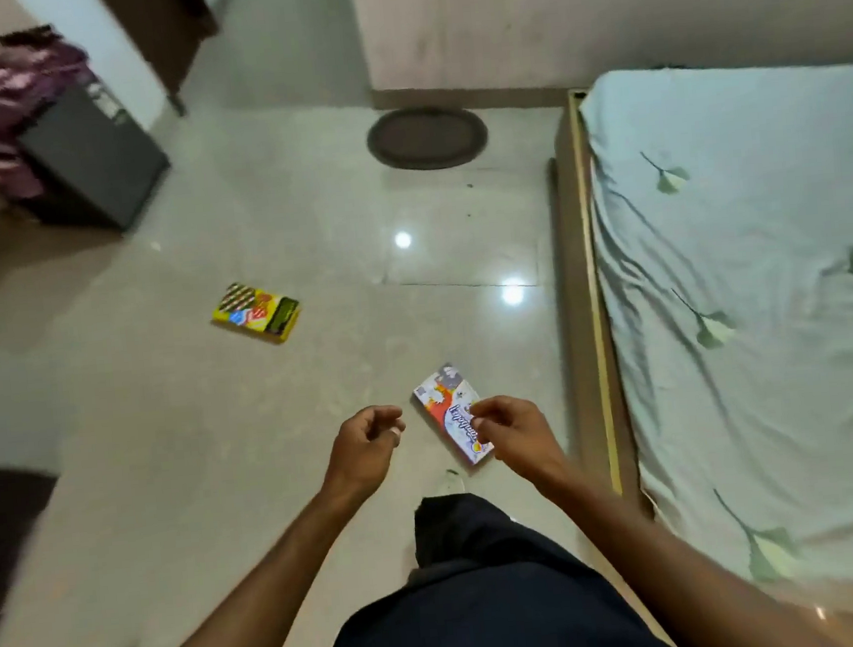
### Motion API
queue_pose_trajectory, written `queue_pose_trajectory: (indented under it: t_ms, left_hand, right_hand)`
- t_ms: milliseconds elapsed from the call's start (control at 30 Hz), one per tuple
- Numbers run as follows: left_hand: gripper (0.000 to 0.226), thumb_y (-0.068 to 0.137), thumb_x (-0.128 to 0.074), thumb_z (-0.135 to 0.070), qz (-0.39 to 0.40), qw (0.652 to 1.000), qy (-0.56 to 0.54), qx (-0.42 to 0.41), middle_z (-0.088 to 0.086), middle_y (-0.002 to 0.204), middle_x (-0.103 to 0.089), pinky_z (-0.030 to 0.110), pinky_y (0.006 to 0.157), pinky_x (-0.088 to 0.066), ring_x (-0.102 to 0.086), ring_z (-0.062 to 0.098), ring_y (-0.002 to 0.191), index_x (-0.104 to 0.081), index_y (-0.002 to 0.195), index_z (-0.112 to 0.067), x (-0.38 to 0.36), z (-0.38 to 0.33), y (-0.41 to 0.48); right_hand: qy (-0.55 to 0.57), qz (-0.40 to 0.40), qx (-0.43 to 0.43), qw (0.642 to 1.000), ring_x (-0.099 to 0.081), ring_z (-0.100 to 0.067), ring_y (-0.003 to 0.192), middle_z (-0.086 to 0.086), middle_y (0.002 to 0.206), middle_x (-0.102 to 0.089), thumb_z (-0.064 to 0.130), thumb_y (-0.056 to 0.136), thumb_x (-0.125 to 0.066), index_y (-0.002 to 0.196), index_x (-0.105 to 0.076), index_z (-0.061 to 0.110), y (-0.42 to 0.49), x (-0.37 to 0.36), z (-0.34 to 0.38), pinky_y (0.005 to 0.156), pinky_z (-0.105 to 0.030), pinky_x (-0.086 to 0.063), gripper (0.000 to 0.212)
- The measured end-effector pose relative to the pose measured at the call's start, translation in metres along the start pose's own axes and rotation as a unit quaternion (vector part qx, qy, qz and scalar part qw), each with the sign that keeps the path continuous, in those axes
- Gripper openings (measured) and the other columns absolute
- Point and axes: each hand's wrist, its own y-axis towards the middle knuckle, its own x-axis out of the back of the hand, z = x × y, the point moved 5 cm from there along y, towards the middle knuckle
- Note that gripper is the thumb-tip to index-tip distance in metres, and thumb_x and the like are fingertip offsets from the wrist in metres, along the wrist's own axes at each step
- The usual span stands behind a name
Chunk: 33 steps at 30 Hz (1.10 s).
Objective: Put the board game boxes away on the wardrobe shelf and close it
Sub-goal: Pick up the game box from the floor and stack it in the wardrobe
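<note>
Red and white print shows just past your right hand (511,432): that is one board game box (444,399), lying flat on the tiled floor (193,447) beside your foot (448,482). Your right hand hangs over it in the head view, fingers loosely curled and grasping nothing. Your left hand (368,444) is level with it, just left of the box, also loosely curled and holding nothing. A yellow board game box (257,312) lies flat on the floor well apart, farther out to the left. On your right runs a bed (747,295) with a pale sheet. A round dark mat (427,137) sits by the far wall.
</note>
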Motion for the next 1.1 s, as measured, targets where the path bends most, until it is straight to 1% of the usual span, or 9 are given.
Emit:
queue_pose_trajectory:
  t_ms: [133, 267, 367, 433, 600, 733, 833, 967, 1100]
  left_hand:
    - [0.029, 0.087, -0.054, 0.006, 0.095, 0.991, 0.097, -0.004, 0.005, 0.094, -0.071, 0.032, 0.089, -0.052, -0.066, 0.018, 0.091, -0.066, 0.103, -0.014, -0.024, -0.029, 0.085]
    - [0.025, 0.088, -0.055, 0.001, 0.188, 0.958, 0.218, -0.001, 0.004, 0.095, -0.070, 0.033, 0.089, -0.051, -0.062, 0.018, 0.086, -0.067, 0.106, -0.013, -0.049, -0.043, 0.166]
    - [0.025, 0.088, -0.056, -0.003, 0.242, 0.923, 0.297, -0.002, 0.007, 0.102, -0.071, 0.034, 0.085, -0.053, -0.063, 0.017, 0.088, -0.067, 0.110, -0.011, -0.077, -0.039, 0.229]
    - [0.026, 0.087, -0.057, -0.006, 0.284, 0.892, 0.352, -0.008, 0.007, 0.105, -0.072, 0.033, 0.089, -0.053, -0.067, 0.018, 0.096, -0.067, 0.109, -0.013, -0.106, -0.022, 0.278]
    - [0.028, 0.085, -0.053, -0.011, 0.382, 0.772, 0.507, -0.039, 0.006, 0.111, -0.072, 0.030, 0.093, -0.050, -0.066, 0.023, 0.105, -0.070, 0.105, -0.021, -0.190, 0.066, 0.403]
    - [0.030, 0.086, -0.052, -0.009, 0.444, 0.677, 0.579, -0.093, 0.007, 0.108, -0.072, 0.023, 0.078, -0.045, -0.066, 0.025, 0.099, -0.069, 0.108, -0.018, -0.265, 0.162, 0.494]
    - [0.038, 0.081, -0.050, -0.014, 0.470, 0.618, 0.609, -0.162, 0.008, 0.116, -0.069, 0.032, 0.091, -0.049, -0.062, 0.030, 0.109, -0.065, 0.115, -0.019, -0.320, 0.241, 0.557]
    - [0.064, 0.077, -0.056, -0.023, 0.480, 0.506, 0.663, -0.272, 0.010, 0.142, -0.050, 0.044, 0.104, -0.041, -0.045, 0.034, 0.130, -0.045, 0.140, -0.020, -0.371, 0.332, 0.605]
    - [0.075, 0.079, -0.057, -0.027, 0.498, 0.450, 0.686, -0.281, 0.011, 0.149, -0.042, 0.048, 0.106, -0.034, -0.039, 0.036, 0.134, -0.030, 0.149, -0.019, -0.383, 0.376, 0.615]
  right_hand:
    - [0.061, -0.056, -0.054, 0.995, -0.070, -0.020, 0.089, -0.001, 0.097, -0.076, 0.013, 0.086, -0.063, 0.092, -0.072, 0.028, 0.055, 0.005, -0.002, 0.085, -0.040, -0.056, 0.019]
    - [0.126, -0.130, -0.125, 0.975, -0.070, -0.020, 0.093, -0.002, 0.098, -0.073, 0.006, 0.086, -0.062, 0.101, -0.074, 0.013, 0.104, -0.002, -0.023, 0.091, -0.036, -0.055, 0.021]
    - [0.186, -0.176, -0.195, 0.947, -0.070, -0.022, 0.095, 0.000, 0.099, -0.073, 0.007, 0.084, -0.062, 0.098, -0.074, 0.017, 0.144, -0.022, -0.059, 0.093, -0.038, -0.055, 0.021]
    - [0.224, -0.204, -0.240, 0.922, -0.071, -0.025, 0.093, 0.000, 0.097, -0.074, 0.009, 0.082, -0.062, 0.088, -0.071, 0.026, 0.181, -0.043, -0.095, 0.091, -0.043, -0.056, 0.020]
    - [0.318, -0.284, -0.334, 0.840, -0.071, -0.029, 0.090, 0.005, 0.088, -0.071, 0.011, 0.079, -0.061, 0.074, -0.065, 0.030, 0.276, -0.104, -0.197, 0.078, -0.037, -0.053, 0.020]
    - [0.398, -0.315, -0.389, 0.769, -0.072, -0.025, 0.089, 0.003, 0.088, -0.074, 0.026, 0.069, -0.058, 0.077, -0.065, 0.032, 0.357, -0.173, -0.300, 0.077, -0.041, -0.054, 0.012]
    - [0.426, -0.358, -0.425, 0.714, -0.072, -0.027, 0.090, 0.002, 0.088, -0.074, 0.024, 0.069, -0.060, 0.079, -0.067, 0.028, 0.416, -0.222, -0.383, 0.081, -0.044, -0.056, 0.013]
    - [0.452, -0.397, -0.489, 0.631, -0.065, -0.025, 0.103, -0.009, 0.110, -0.070, 0.019, 0.079, -0.068, 0.107, -0.069, 0.020, 0.472, -0.285, -0.468, 0.091, -0.034, -0.054, 0.028]
    - [0.511, -0.456, -0.492, 0.537, -0.064, -0.029, 0.103, -0.012, 0.117, -0.067, 0.015, 0.075, -0.068, 0.105, -0.063, 0.021, 0.490, -0.315, -0.495, 0.084, -0.038, -0.054, 0.030]
